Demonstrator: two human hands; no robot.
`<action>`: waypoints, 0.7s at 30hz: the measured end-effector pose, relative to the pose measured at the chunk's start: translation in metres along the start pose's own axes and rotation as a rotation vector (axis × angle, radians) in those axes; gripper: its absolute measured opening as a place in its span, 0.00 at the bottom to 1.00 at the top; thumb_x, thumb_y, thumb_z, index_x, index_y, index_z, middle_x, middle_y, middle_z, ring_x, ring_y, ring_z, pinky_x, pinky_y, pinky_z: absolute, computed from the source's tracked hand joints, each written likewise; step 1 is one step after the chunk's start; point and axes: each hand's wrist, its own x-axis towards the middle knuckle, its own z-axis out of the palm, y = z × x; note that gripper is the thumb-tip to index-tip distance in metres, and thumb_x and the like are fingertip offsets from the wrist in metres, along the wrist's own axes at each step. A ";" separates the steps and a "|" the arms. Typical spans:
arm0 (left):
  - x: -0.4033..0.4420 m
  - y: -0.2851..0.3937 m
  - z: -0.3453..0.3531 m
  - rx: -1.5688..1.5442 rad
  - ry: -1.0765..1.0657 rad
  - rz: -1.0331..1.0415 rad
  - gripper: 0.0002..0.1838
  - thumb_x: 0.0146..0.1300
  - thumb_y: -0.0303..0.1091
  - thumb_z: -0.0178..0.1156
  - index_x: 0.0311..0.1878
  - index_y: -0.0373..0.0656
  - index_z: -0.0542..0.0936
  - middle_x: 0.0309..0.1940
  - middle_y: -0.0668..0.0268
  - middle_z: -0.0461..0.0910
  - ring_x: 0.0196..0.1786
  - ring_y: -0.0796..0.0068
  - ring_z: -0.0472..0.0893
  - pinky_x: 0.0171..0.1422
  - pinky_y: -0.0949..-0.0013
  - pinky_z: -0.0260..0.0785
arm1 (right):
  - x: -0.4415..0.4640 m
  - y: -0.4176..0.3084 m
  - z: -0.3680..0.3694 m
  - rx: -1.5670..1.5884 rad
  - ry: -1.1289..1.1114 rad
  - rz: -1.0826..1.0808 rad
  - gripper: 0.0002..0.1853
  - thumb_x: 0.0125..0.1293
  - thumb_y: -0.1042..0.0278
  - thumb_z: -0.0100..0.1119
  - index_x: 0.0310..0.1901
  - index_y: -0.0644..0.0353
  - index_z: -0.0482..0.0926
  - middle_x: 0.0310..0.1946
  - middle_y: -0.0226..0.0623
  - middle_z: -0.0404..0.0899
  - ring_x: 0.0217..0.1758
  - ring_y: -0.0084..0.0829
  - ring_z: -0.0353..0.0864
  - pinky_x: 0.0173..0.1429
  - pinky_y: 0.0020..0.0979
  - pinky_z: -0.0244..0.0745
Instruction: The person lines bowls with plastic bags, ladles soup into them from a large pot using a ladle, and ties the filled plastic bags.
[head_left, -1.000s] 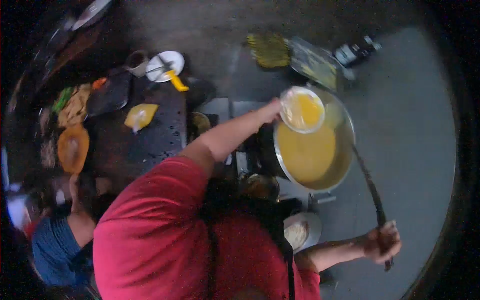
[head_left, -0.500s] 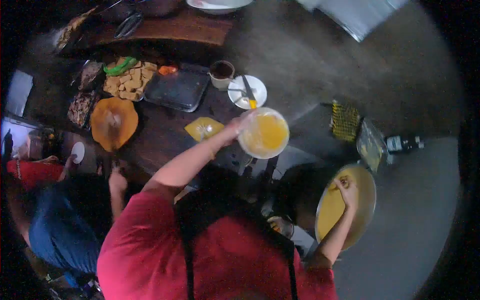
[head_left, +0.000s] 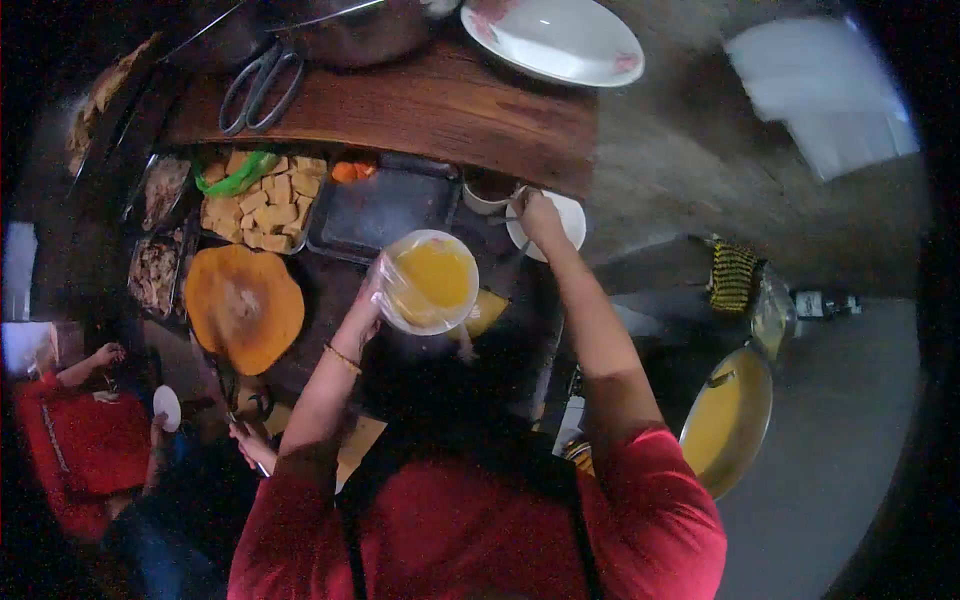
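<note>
My left hand (head_left: pixel 368 302) holds a white bowl (head_left: pixel 471 272) lined with clear plastic, with yellow liquid (head_left: pixel 435 283) inside. It is held over the dark table, partly covering a bag of yellow liquid (head_left: pixel 487 312). Over a small white plate (head_left: pixel 570 217), my right hand (head_left: pixel 538 217) is closed on something thin that I cannot make out. Just left of that hand stands a cup (head_left: pixel 485 204) with dark contents. A large metal pot (head_left: pixel 762 420) of yellow liquid is at the right, with a utensil handle (head_left: pixel 721 379) in it.
Left lie a round board (head_left: pixel 245 308), a tray of tan blocks (head_left: pixel 268 212), a dark tray (head_left: pixel 385 212) and meat (head_left: pixel 157 270). Scissors (head_left: pixel 262 92) and an oval dish (head_left: pixel 555 38) are beyond. Co-workers' hands (head_left: pixel 250 445) show at lower left; a bottle (head_left: pixel 825 305) is far right.
The view has turned left, toward the dark table. My left hand has carried the bowl away from the pot. My right hand has left the pot's stirring stick and reached the small plate.
</note>
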 end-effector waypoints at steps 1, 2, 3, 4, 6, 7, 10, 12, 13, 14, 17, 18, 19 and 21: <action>0.008 -0.005 -0.009 -0.001 -0.003 -0.005 0.36 0.62 0.61 0.43 0.64 0.43 0.59 0.61 0.65 0.63 0.62 0.73 0.62 0.64 0.69 0.55 | 0.009 0.011 0.012 0.102 0.161 -0.172 0.13 0.59 0.63 0.53 0.40 0.63 0.72 0.35 0.48 0.74 0.40 0.51 0.72 0.44 0.43 0.68; 0.017 -0.011 -0.017 -0.024 0.014 0.001 0.35 0.62 0.61 0.43 0.64 0.43 0.59 0.61 0.66 0.63 0.62 0.73 0.62 0.65 0.69 0.55 | 0.009 0.004 0.010 0.203 0.323 -0.345 0.12 0.58 0.65 0.53 0.40 0.63 0.72 0.35 0.49 0.75 0.39 0.51 0.72 0.44 0.43 0.68; 0.026 -0.017 -0.024 -0.050 0.031 0.008 0.35 0.62 0.60 0.42 0.64 0.44 0.60 0.61 0.66 0.63 0.63 0.73 0.61 0.65 0.69 0.54 | 0.010 0.000 0.003 0.191 0.436 -0.504 0.11 0.57 0.69 0.54 0.40 0.63 0.73 0.34 0.49 0.75 0.39 0.50 0.73 0.42 0.42 0.68; 0.027 -0.012 -0.024 -0.056 0.027 0.003 0.35 0.62 0.60 0.42 0.64 0.44 0.60 0.61 0.66 0.63 0.63 0.73 0.61 0.65 0.69 0.54 | 0.008 -0.004 -0.003 0.184 0.433 -0.502 0.11 0.57 0.69 0.54 0.40 0.63 0.73 0.34 0.49 0.75 0.39 0.50 0.73 0.42 0.42 0.68; 0.028 0.003 -0.018 -0.079 -0.009 0.027 0.36 0.62 0.61 0.43 0.64 0.44 0.59 0.62 0.66 0.61 0.63 0.72 0.61 0.66 0.68 0.53 | 0.005 -0.004 -0.010 -0.113 0.471 -0.563 0.09 0.56 0.73 0.53 0.39 0.63 0.75 0.34 0.49 0.74 0.39 0.49 0.73 0.42 0.42 0.68; 0.034 -0.001 -0.020 -0.086 -0.009 0.013 0.36 0.62 0.61 0.43 0.64 0.44 0.59 0.62 0.66 0.61 0.63 0.72 0.61 0.66 0.68 0.53 | 0.005 0.000 -0.007 -0.118 0.458 -0.557 0.09 0.56 0.73 0.53 0.39 0.63 0.75 0.34 0.49 0.74 0.39 0.49 0.73 0.42 0.42 0.68; 0.048 -0.009 -0.024 -0.070 -0.010 0.044 0.35 0.63 0.60 0.42 0.64 0.43 0.59 0.62 0.66 0.61 0.63 0.72 0.60 0.66 0.68 0.52 | 0.001 0.015 0.002 -0.144 0.492 -0.630 0.07 0.56 0.74 0.53 0.37 0.63 0.76 0.30 0.45 0.75 0.33 0.41 0.75 0.37 0.39 0.69; 0.052 -0.001 -0.018 -0.050 0.049 -0.005 0.35 0.63 0.59 0.42 0.64 0.43 0.59 0.62 0.66 0.61 0.64 0.72 0.60 0.67 0.68 0.51 | 0.000 0.032 0.010 0.079 0.210 -0.263 0.06 0.58 0.74 0.52 0.36 0.63 0.76 0.25 0.38 0.74 0.27 0.31 0.74 0.29 0.32 0.69; 0.059 -0.006 -0.020 -0.050 0.049 -0.009 0.35 0.63 0.59 0.42 0.64 0.43 0.59 0.62 0.66 0.61 0.64 0.72 0.60 0.67 0.68 0.51 | 0.013 0.066 0.028 0.078 0.207 -0.259 0.06 0.58 0.74 0.52 0.36 0.63 0.76 0.25 0.38 0.74 0.27 0.31 0.74 0.29 0.32 0.69; 0.069 -0.016 -0.023 -0.069 0.010 0.041 0.35 0.63 0.59 0.42 0.65 0.43 0.58 0.62 0.65 0.61 0.64 0.71 0.59 0.67 0.68 0.51 | 0.037 0.115 0.055 0.093 0.201 -0.236 0.05 0.60 0.73 0.50 0.35 0.62 0.76 0.24 0.36 0.74 0.25 0.28 0.73 0.27 0.29 0.67; 0.075 -0.015 -0.021 -0.091 0.012 0.043 0.36 0.63 0.60 0.42 0.65 0.43 0.57 0.63 0.64 0.60 0.65 0.70 0.59 0.67 0.67 0.51 | 0.044 0.124 0.064 0.682 0.177 -0.063 0.06 0.62 0.72 0.48 0.32 0.61 0.76 0.21 0.33 0.73 0.23 0.24 0.71 0.25 0.26 0.66; 0.075 -0.010 -0.018 -0.094 0.051 -0.004 0.36 0.63 0.60 0.42 0.66 0.43 0.56 0.63 0.63 0.59 0.65 0.69 0.58 0.67 0.67 0.51 | 0.040 0.112 0.057 1.250 0.151 0.102 0.07 0.62 0.72 0.47 0.30 0.60 0.76 0.20 0.32 0.72 0.23 0.24 0.71 0.25 0.25 0.66; 0.078 -0.009 -0.018 -0.095 0.052 -0.006 0.36 0.63 0.60 0.42 0.66 0.43 0.56 0.63 0.63 0.59 0.65 0.69 0.58 0.67 0.67 0.51 | 0.032 0.100 0.045 1.250 0.149 0.104 0.07 0.62 0.72 0.47 0.30 0.60 0.76 0.20 0.32 0.72 0.23 0.24 0.71 0.25 0.25 0.66; 0.082 -0.007 -0.018 -0.124 0.040 -0.072 0.35 0.64 0.59 0.41 0.66 0.43 0.56 0.64 0.63 0.58 0.65 0.68 0.59 0.66 0.67 0.52 | 0.010 0.075 0.018 1.307 0.113 0.144 0.07 0.61 0.71 0.49 0.29 0.60 0.77 0.20 0.32 0.73 0.23 0.24 0.71 0.25 0.26 0.66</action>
